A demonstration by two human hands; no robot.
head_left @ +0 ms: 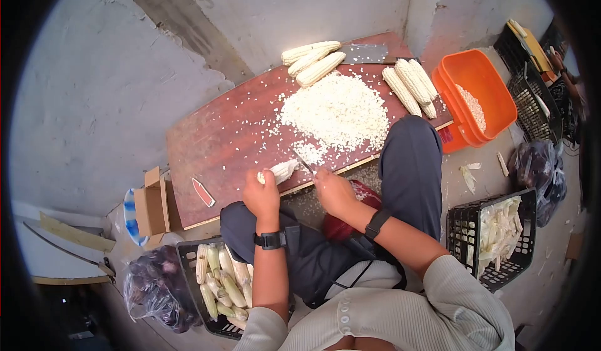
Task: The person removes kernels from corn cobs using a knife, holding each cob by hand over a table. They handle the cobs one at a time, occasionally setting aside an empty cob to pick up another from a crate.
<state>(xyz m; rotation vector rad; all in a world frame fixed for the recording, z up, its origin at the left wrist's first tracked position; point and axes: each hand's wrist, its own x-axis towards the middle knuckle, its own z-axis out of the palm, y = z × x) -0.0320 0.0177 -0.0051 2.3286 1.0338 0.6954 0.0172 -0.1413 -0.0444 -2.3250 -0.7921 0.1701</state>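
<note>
My left hand is wrapped round one end of a white corn cob near the front edge of the reddish board. My right hand grips a small knife, its blade pointing up and left, close to the cob's far end. A large heap of loose white kernels lies beyond both hands, with more scattered round it. Several whole cobs lie behind the heap and to its right. The wide blade of a cleaver rests at the back edge.
An orange bin with kernels stands right of the board. A black crate of cobs is at lower left, a black crate of husks at lower right. A red-and-white object lies on the board's left; a cardboard box stands beyond.
</note>
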